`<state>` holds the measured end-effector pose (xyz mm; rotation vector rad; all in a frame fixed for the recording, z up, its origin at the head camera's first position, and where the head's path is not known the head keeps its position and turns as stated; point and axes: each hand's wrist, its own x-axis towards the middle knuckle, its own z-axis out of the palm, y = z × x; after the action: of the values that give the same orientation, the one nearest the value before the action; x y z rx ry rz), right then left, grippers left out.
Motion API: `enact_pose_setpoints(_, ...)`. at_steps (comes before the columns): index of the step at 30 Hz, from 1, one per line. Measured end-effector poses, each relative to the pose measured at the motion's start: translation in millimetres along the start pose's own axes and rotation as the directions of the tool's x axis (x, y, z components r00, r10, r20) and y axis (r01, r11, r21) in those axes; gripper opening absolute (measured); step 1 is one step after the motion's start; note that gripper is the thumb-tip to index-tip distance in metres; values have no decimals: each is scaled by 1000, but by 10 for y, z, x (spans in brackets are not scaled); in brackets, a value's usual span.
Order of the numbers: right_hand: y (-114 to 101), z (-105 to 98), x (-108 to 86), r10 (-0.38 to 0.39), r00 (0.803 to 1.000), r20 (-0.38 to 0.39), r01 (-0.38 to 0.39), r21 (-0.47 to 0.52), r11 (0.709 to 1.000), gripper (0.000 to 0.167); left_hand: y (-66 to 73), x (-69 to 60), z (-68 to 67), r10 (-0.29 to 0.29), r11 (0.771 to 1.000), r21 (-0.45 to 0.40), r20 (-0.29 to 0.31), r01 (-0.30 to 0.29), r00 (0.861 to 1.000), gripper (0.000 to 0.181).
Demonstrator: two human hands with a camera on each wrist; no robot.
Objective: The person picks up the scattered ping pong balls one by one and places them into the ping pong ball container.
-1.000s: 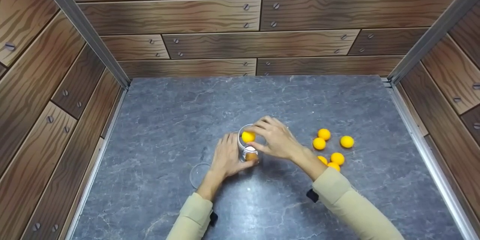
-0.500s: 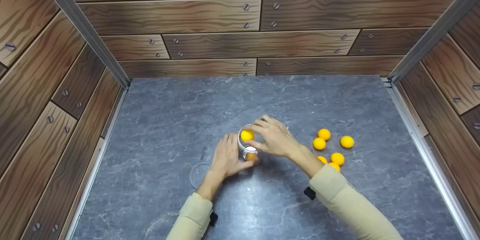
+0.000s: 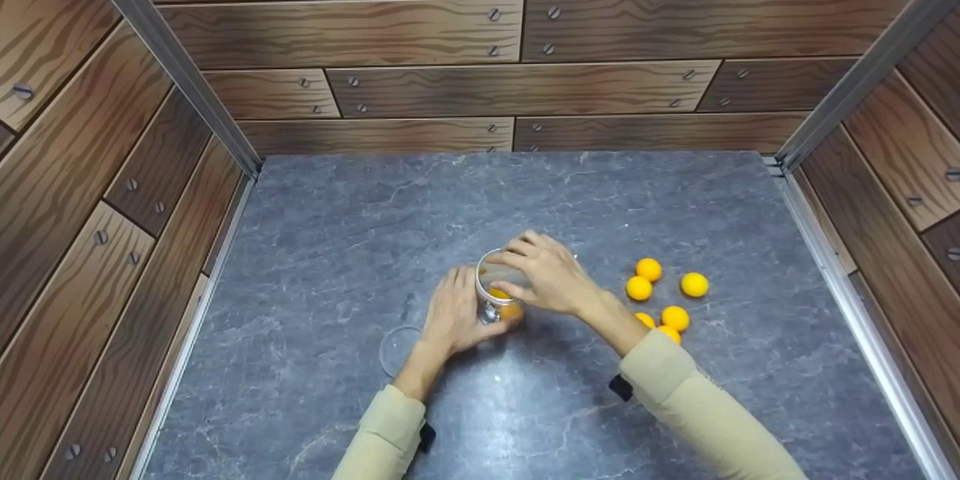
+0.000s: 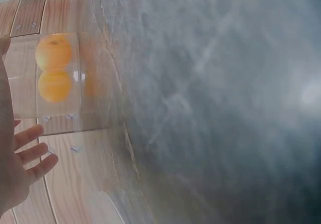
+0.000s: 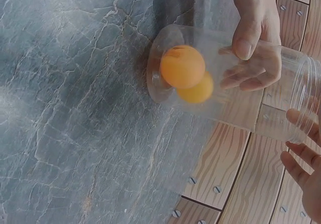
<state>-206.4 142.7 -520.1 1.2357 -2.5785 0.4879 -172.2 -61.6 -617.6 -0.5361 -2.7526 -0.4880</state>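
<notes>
Clear jar (image 5: 235, 103), upright between the hands, long axis vertical — left hand (image 3: 454, 310) gripping its side, right hand (image 3: 550, 274) empty, fingers loosely bent at the mouth — orange balls (image 3: 674, 318) lying right of that hand.

Bounded at the rear by a back wall (image 3: 420, 30), at the sides by a left wall (image 3: 71, 180) and a right wall (image 3: 911, 180). Faced throughout in brown wood-plank pattern, with dark joint lines and slotted grey screws (image 3: 493, 14). Framed at both rear corners by grey metal posts (image 3: 165, 52), along the lower side edges by silvery rails (image 3: 853, 315). Floored in a blue-grey, pale-veined, marble-look surface (image 3: 360, 225). Lit brightest at front centre, with whitish glare (image 3: 498, 427).
</notes>
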Motion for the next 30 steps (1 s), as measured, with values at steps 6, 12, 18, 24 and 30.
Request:
enact_pose_setpoints(6,24,-25,-39,-40,998,-49,39,-7,999,36,-7,-5,9,8,1000,16,-6,-7,1000,99)
enact_pose_setpoints(12,41,-89,-84,-73,993,-90,73,-4,997,37,-11,-8,5,17,1000,18,-19,-16,1000,100)
enact_pose_setpoints(18,50,-136,-140,-112,985,-134,110,-17,994,40,-1,-3,-11,0,1000,9,-2,0,1000,100)
enact_pose_setpoints(24,69,-173,-208,-132,980,-150,130,-19,991,42,-2,4,-5,-10,1000,19,15,10,1000,103)
enact_pose_setpoints(30,99,-211,-298,-140,976,-165,137,-29,990,43,-6,3,5,-9,999,39,16,8,1000,103)
